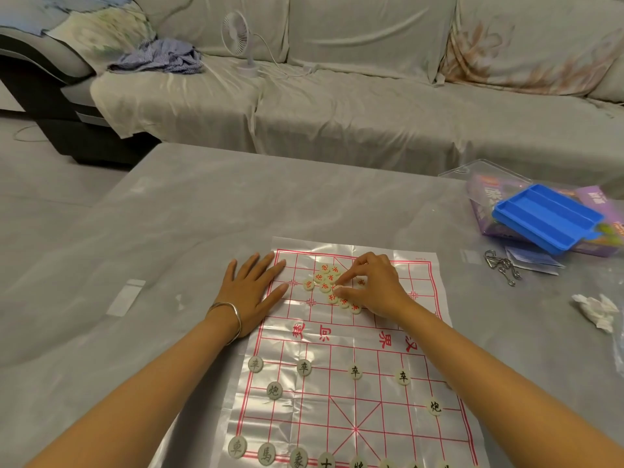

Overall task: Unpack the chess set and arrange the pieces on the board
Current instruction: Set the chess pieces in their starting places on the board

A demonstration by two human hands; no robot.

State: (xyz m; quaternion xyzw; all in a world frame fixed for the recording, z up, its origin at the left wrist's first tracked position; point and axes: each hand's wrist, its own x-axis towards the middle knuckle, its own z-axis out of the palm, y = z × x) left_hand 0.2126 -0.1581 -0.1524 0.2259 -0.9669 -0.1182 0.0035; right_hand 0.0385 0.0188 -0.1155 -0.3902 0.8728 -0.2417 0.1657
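A clear plastic Chinese chess board with red lines lies on the grey table. Several round cream pieces with red characters sit clustered on the far half of the board. Black-character pieces stand spread over the near half, with a row along the bottom edge. My left hand lies flat with spread fingers on the board's far left edge. My right hand is over the red cluster, thumb and forefinger pinching one red piece.
A blue plastic tray rests on a purple box at the right, beside metal wire puzzles and a crumpled tissue. A covered sofa with a small fan stands beyond the table's far edge.
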